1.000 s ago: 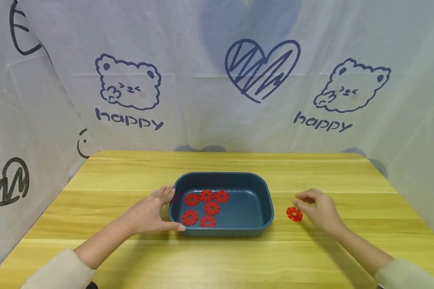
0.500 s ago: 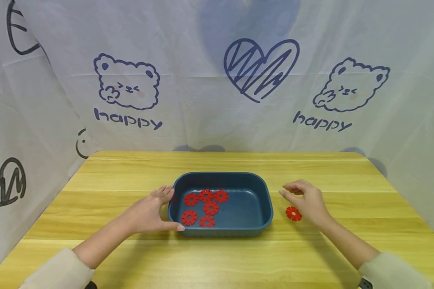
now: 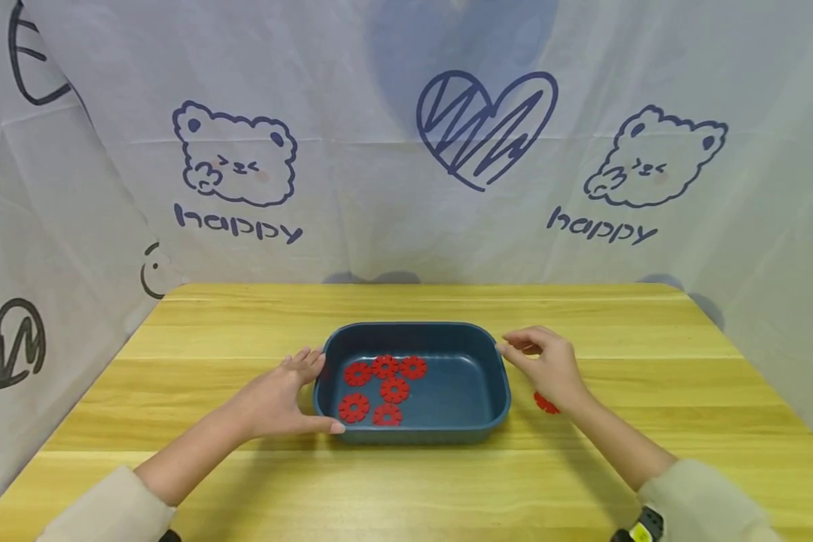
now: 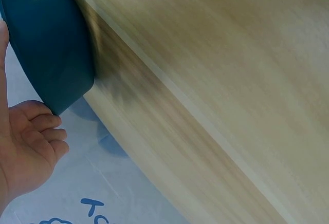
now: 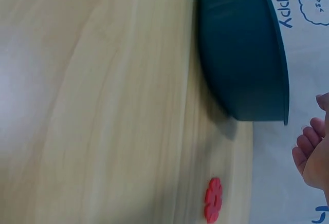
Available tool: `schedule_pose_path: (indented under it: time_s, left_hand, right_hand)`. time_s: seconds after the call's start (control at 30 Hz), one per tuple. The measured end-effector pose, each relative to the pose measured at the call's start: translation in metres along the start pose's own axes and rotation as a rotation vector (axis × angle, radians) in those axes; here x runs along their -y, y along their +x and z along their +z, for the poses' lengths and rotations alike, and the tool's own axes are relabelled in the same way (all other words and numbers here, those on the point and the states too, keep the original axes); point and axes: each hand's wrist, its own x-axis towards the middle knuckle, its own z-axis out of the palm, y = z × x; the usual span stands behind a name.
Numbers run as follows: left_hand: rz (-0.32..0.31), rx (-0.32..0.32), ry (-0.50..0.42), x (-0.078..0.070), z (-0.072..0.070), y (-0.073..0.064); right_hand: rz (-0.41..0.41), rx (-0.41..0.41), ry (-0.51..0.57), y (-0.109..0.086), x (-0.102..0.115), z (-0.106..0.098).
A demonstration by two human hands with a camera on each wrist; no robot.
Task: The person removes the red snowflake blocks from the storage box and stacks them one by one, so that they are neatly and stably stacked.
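A dark blue rectangular basin (image 3: 440, 435) stands on the table with several red notched discs (image 3: 354, 407) lying in its left half. My left hand (image 3: 278, 399) holds the basin's left end, thumb along the front rim and fingers at the side. In the left wrist view, the bent fingers (image 4: 46, 126) meet the rim's corner. My right hand (image 3: 549, 365) is at the basin's right rim, thumb and fingers loosely bent, and nothing shows between them. Whether its fingertips touch the rim I cannot tell. Another red disc (image 3: 545, 404) lies on the table, partly hidden under the right hand.
The wooden table (image 3: 406, 489) carries the basin near its middle. Behind and at both sides hangs a white cloth (image 3: 366, 226) printed with bears and hearts. A dark band with a yellow-and-black piece (image 3: 644, 527) is at the right wrist.
My right hand has moved left and away from me, from beside the loose red disc to the basin's right rim. The left hand, basin and discs have stayed put.
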Motion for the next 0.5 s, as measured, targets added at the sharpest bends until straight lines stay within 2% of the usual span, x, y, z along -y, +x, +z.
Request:
schedule_pose_path:
  time_s: [0.27,0.5]
  left_hand:
    - [0.002,-0.005,-0.002,0.001,0.002,0.000]
    - [0.001,-0.009,0.002,0.000,0.002,0.000]
  right_hand:
    - [-0.001,-0.016,0.063,0.007,0.010,0.014]
    - [0.018,0.014,0.080,0.013,0.018,0.027]
